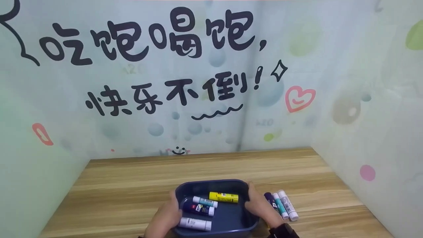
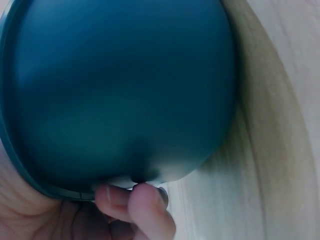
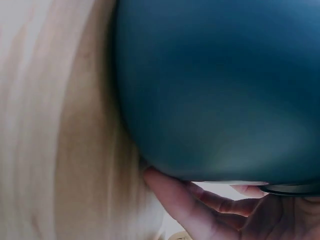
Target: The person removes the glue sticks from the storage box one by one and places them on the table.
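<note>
Hiding both hands' fingertips: blue tray [image 1: 211,186]

One tray [image 1: 185,188] holds four sticks: one yellow [image 1: 223,197], one dark [image 1: 198,209], two white [image 1: 205,201]. Three more sticks [image 1: 281,205] lie together near the tabletop's right edge.

A small booth-like desk corner is shown, closed in on three sides by pale panels [image 1: 363,99] printed with cartoon lettering [image 1: 148,39], bubbles and a heart [image 1: 299,98], around a wood-grain tabletop [image 1: 132,185].
</note>
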### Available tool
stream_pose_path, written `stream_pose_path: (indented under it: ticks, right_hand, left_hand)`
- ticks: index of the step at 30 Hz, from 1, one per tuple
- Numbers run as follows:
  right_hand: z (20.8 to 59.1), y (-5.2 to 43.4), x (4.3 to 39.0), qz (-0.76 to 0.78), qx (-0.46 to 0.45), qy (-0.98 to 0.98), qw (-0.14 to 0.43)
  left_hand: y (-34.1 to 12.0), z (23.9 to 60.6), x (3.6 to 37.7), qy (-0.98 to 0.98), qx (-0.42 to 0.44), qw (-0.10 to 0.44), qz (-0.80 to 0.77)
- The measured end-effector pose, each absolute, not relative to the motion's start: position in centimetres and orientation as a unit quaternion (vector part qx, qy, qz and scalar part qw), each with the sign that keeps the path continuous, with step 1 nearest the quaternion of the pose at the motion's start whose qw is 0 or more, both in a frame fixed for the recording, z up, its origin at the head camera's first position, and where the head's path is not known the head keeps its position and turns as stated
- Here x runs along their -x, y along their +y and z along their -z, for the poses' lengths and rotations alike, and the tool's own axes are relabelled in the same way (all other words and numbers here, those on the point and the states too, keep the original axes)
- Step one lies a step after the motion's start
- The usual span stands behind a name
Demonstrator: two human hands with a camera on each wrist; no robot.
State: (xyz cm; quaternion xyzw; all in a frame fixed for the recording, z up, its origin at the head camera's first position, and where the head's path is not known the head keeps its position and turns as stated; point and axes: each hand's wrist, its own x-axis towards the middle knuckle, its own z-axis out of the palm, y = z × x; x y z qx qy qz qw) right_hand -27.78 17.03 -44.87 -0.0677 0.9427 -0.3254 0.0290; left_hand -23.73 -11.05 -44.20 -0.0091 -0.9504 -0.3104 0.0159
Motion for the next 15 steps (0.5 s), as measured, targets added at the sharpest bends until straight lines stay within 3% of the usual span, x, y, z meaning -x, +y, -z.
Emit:
stream_pose_path:
  ticks: [9,15]
  right_hand:
    - [45.0,16.97,27.43,0.329,0.068,0.942,0.011]
    - [44.94,16.88,27.67,0.341,0.039,0.938,0.041]
  left_hand:
    - [-11.08,44.1,23.69,-0.955,-0.003,0.02,0.295]
    - [-11.09,43.7,23.82,-0.953,-0.001,0.044,0.299]
